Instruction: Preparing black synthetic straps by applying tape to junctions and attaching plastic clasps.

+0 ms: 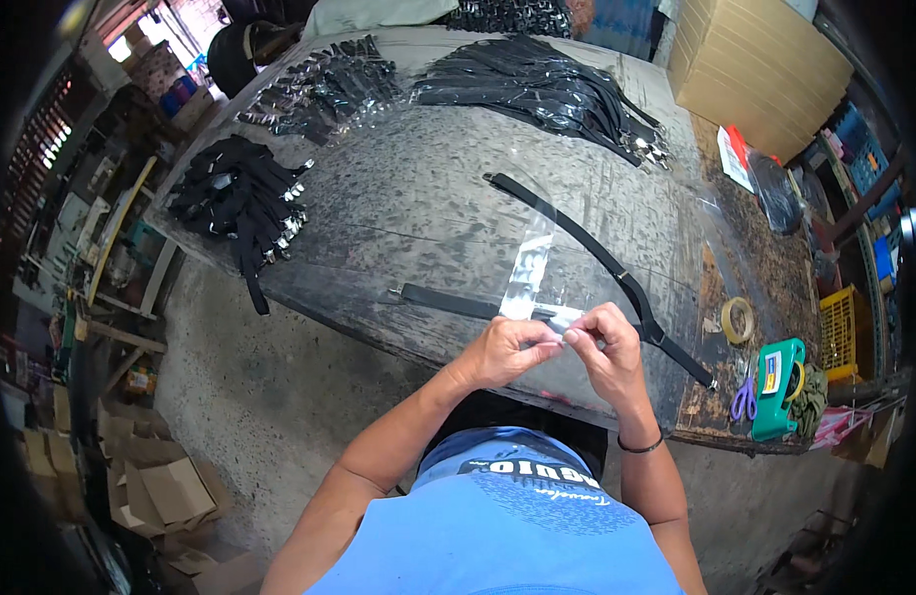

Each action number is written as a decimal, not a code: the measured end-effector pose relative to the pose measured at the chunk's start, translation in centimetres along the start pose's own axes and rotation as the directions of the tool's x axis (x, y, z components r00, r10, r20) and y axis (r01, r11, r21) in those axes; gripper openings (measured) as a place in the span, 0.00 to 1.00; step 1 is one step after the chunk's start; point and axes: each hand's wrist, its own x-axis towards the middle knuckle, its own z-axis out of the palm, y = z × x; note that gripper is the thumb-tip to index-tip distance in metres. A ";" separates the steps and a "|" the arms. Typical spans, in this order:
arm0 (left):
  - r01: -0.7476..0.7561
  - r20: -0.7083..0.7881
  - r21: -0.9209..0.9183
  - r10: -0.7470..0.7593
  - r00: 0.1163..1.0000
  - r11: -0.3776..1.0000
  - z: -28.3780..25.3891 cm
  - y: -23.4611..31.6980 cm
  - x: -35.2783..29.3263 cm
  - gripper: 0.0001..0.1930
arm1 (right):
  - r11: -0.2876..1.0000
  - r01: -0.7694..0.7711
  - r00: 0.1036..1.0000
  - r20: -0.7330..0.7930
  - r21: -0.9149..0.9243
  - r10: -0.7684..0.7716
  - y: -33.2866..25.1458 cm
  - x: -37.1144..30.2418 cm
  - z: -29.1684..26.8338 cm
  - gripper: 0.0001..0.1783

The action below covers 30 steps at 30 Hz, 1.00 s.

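At the table's near edge, my left hand point(502, 351) and my right hand point(610, 355) meet, thumbs and fingertips pinched together on the opening of a clear plastic bag point(528, 273). The narrow bag stretches away from my fingers over the tabletop and reflects light. Around it lies a pair of black suspenders point(589, 241) with metal clips. One strap curves along the right; another strap point(446, 300) runs left, partly hidden behind my left hand. Whether any part of the suspenders is inside the bag, I cannot tell.
Black strap piles lie on the table: clipped bundles point(242, 198) at left, bagged ones point(329, 84) behind, a long stack point(537, 84) at the back. To the right are a tape roll point(737, 320), purple scissors point(743, 400), a green tape dispenser point(772, 397) and a cardboard box point(760, 69).
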 end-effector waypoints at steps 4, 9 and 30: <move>-0.020 0.077 -0.049 0.024 0.997 0.999 0.2 -0.6 0.5 0.08 | 0.969 0.126 0.992 0.041 -0.215 -0.120 -0.3 0.3 -0.5 0.06; 0.067 0.080 -0.387 -0.039 0.996 0.919 0.5 -2.1 1.2 0.10 | 0.984 0.105 0.994 0.005 -0.146 -0.105 -0.7 1.9 0.2 0.07; -0.185 -0.334 -0.312 0.075 0.940 0.932 -10.8 -1.2 3.3 0.03 | 0.973 0.228 0.973 0.036 0.029 -0.229 -1.1 11.2 4.6 0.17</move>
